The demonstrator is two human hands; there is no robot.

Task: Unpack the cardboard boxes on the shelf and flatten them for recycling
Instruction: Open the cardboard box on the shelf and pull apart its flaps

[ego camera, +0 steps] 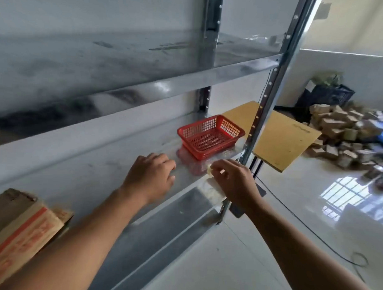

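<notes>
Head view: near the red basket, the right hand pinches a tape scrap; the left hand lies open, empty. Box seems light, stiff; best taken by its edges.

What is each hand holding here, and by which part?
The right hand pinches a small pale yellowish scrap by its edge between thumb and fingers; what it is cannot be told. The left hand holds nothing, resting palm-down on the grey metal shelf.
</notes>
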